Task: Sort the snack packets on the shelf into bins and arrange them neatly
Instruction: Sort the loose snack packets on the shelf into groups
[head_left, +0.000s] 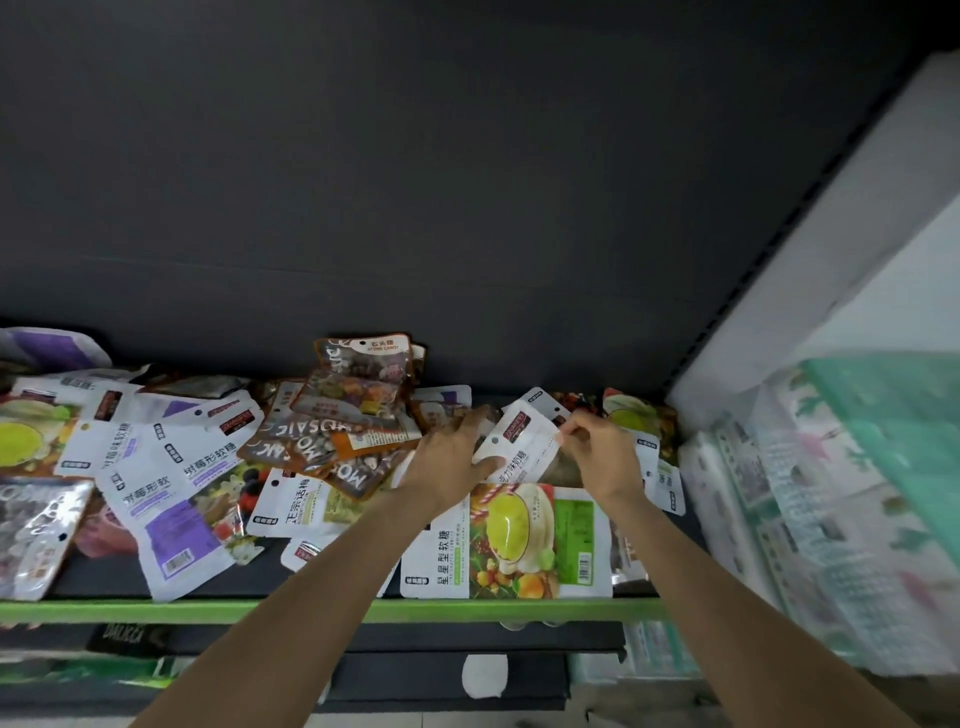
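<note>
**Both hands on one white packet at the shelf's right side**

Your left hand (452, 457) and right hand (602, 452) both grip the same white packet (519, 441), the left pinching its lower left edge, the right pinching its right edge. It is held tilted, just above the other packets, right of the shelf's centre. Directly in front of it lies a large white-and-green packet (506, 540), flat against the shelf's green front edge (104, 610). Left of your hands sits a heap of brown packets (343, 415), some leaning on the dark back wall (415, 182). Further left, white-and-purple packets (171, 483) lie overlapping. Wrapped paper packs (831, 493) stand to the right.
</note>
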